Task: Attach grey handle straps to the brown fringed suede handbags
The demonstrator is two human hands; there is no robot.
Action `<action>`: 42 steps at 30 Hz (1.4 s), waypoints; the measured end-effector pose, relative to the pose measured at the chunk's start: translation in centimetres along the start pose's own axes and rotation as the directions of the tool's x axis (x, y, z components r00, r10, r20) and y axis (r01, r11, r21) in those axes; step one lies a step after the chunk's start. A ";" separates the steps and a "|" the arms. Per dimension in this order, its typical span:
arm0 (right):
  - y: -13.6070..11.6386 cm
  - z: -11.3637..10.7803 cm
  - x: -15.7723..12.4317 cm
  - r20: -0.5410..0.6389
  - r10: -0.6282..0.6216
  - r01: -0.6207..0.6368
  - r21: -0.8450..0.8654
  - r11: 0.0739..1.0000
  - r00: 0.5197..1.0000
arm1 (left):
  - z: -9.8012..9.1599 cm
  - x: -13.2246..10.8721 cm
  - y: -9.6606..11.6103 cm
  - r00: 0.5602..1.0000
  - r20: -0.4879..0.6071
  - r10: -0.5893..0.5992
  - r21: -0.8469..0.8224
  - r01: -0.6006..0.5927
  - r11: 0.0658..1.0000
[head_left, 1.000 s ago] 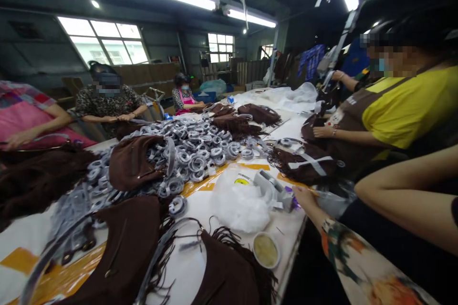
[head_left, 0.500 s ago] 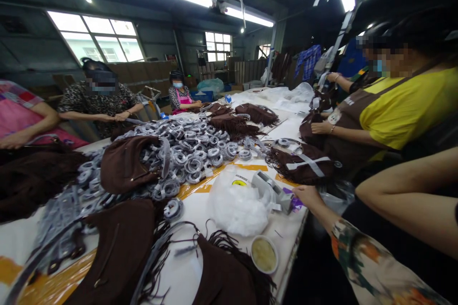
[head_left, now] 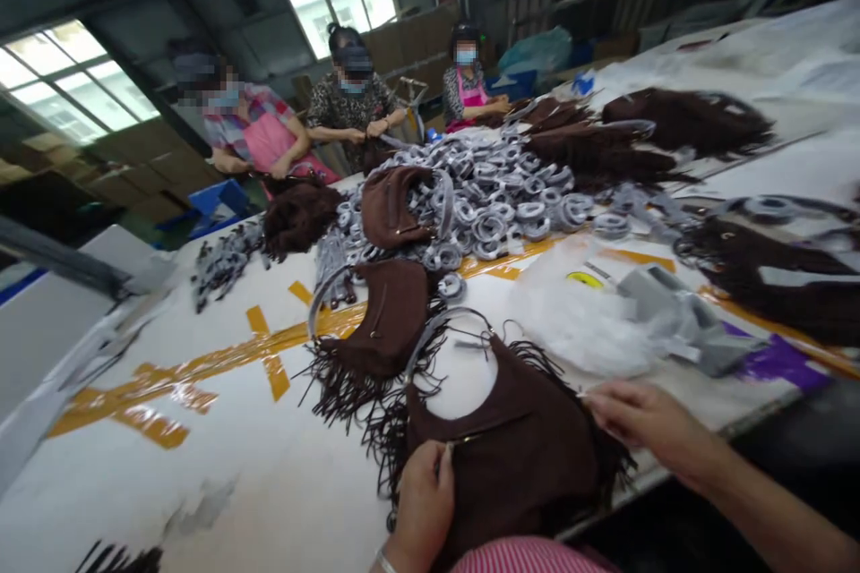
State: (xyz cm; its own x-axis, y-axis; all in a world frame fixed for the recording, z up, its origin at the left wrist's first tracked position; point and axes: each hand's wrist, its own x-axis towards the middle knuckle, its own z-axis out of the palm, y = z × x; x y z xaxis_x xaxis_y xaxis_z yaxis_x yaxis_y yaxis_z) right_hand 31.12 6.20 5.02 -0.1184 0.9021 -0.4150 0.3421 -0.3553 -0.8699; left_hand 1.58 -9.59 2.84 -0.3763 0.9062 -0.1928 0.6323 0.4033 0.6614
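A brown suede bag with fringe (head_left: 517, 457) lies at the near edge of the white table (head_left: 202, 466), its grey strap looping away from me. My left hand (head_left: 422, 501) is closed, pinching the bag's left side near the zip line. My right hand (head_left: 641, 425) grips the bag's right upper edge with its fingers pressed together. A second brown fringed bag (head_left: 386, 322) lies just beyond it.
A heap of grey rolled straps (head_left: 497, 197) and more brown bags fill the table's middle. A white plastic bag (head_left: 578, 313) and a grey tool (head_left: 678, 318) lie to the right. Three people (head_left: 349, 98) work at the far side. Orange tape strips (head_left: 221, 358) cross the tabletop.
The view has swung left and down. Both my hands, out of view or off the bags before, are now on the nearest brown bag at the table's edge.
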 end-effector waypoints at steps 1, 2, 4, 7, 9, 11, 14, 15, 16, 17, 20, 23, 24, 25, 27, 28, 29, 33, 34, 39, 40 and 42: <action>-1.3 3.0 -1.5 0.242 0.045 -0.054 0.032 0.998 0.969 | 0.1 -0.2 -0.1 1.000 -0.014 0.017 0.024 -0.017 1.000; -2.4 5.9 -2.8 0.426 0.063 -0.084 0.032 0.996 0.902 | 0.3 -0.5 -0.2 0.999 -0.025 0.034 0.046 -0.033 0.998; -4.0 10.9 -4.5 0.598 0.109 -0.141 0.007 0.990 0.794 | 0.5 -0.9 -0.3 0.997 -0.033 0.072 0.082 -0.069 0.994; -4.1 16.1 -4.8 0.594 0.184 -0.213 -0.022 0.977 0.783 | 0.8 -1.2 -0.7 0.988 -0.048 0.148 0.134 -0.141 0.981; -3.4 17.9 -4.1 0.558 0.221 -0.229 -0.056 0.972 0.800 | 1.0 -1.3 -1.1 0.977 -0.070 0.203 0.195 -0.186 0.963; -2.8 18.8 -3.5 0.529 0.254 -0.240 -0.096 0.966 0.810 | 1.1 -1.3 -1.4 0.967 -0.082 0.239 0.270 -0.210 0.940; -2.3 19.4 -3.1 0.487 0.283 -0.244 -0.144 0.959 0.826 | 1.1 -1.4 -1.6 0.966 -0.067 0.250 0.313 -0.217 0.924; -2.2 19.5 -3.1 0.473 0.288 -0.242 -0.156 0.958 0.833 | 1.0 -1.4 -1.5 0.966 -0.059 0.252 0.315 -0.222 0.923; -2.0 19.6 -3.1 0.462 0.293 -0.242 -0.167 0.956 0.837 | 0.9 -1.5 -1.5 0.965 -0.052 0.256 0.320 -0.227 0.920; -1.9 19.7 -3.1 0.455 0.300 -0.245 -0.177 0.953 0.839 | 0.8 -1.5 -1.5 0.964 -0.044 0.262 0.329 -0.234 0.915; -1.3 19.7 -3.1 0.469 0.325 -0.267 -0.187 0.945 0.821 | 0.7 -1.5 -1.5 0.963 -0.020 0.270 0.330 -0.248 0.911; -0.8 19.7 -3.0 0.494 0.344 -0.298 -0.172 0.939 0.798 | 0.6 -1.5 -1.7 0.969 -0.012 0.249 0.274 -0.236 0.932; -0.7 19.7 -3.0 0.498 0.352 -0.309 -0.170 0.936 0.792 | 0.6 -1.5 -1.8 0.971 -0.009 0.238 0.258 -0.228 0.939; -0.6 19.7 -3.0 0.499 0.363 -0.322 -0.170 0.931 0.787 | 0.6 -1.5 -1.9 0.974 -0.004 0.228 0.249 -0.220 0.943; -0.6 19.8 -2.9 0.501 0.390 -0.351 -0.176 0.920 0.773 | 0.7 -1.5 -2.0 0.978 0.017 0.208 0.243 -0.206 0.948; -0.6 19.8 -2.9 0.501 0.405 -0.366 -0.179 0.913 0.765 | 0.7 -1.5 -2.0 0.980 0.029 0.198 0.244 -0.199 0.949; -0.7 19.8 -2.9 0.501 0.420 -0.382 -0.183 0.906 0.757 | 0.7 -1.5 -2.0 0.981 0.039 0.189 0.249 -0.193 0.949; -1.0 20.0 -3.0 0.505 0.470 -0.437 -0.191 0.879 0.724 | 0.5 -1.4 -1.8 0.984 0.079 0.157 0.263 -0.172 0.949; -1.1 20.0 -3.0 0.509 0.475 -0.447 -0.187 0.875 0.718 | 0.4 -1.4 -1.7 0.986 0.090 0.142 0.257 -0.161 0.953; -1.0 19.6 -3.5 0.553 0.448 -0.455 -0.135 0.880 0.703 | -0.3 -1.4 -0.9 0.995 0.100 -0.012 0.142 -0.003 0.990; -0.9 19.5 -3.5 0.562 0.440 -0.453 -0.125 0.883 0.700 | -0.4 -1.3 -0.7 0.993 0.101 -0.055 0.097 0.045 0.994; -0.7 19.4 -3.6 0.578 0.433 -0.459 -0.111 0.882 0.692 | -0.5 -1.1 -0.3 0.982 0.121 -0.145 -0.019 0.149 0.989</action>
State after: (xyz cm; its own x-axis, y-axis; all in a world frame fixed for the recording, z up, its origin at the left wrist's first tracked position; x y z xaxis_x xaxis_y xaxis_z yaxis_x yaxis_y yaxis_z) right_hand 13.24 -1.56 1.96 -0.4723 0.3287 -0.8179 0.4596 -0.6999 -0.5467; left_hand 1.44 -10.79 3.19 -0.3791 0.8467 -0.3734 0.5566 0.5310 0.6389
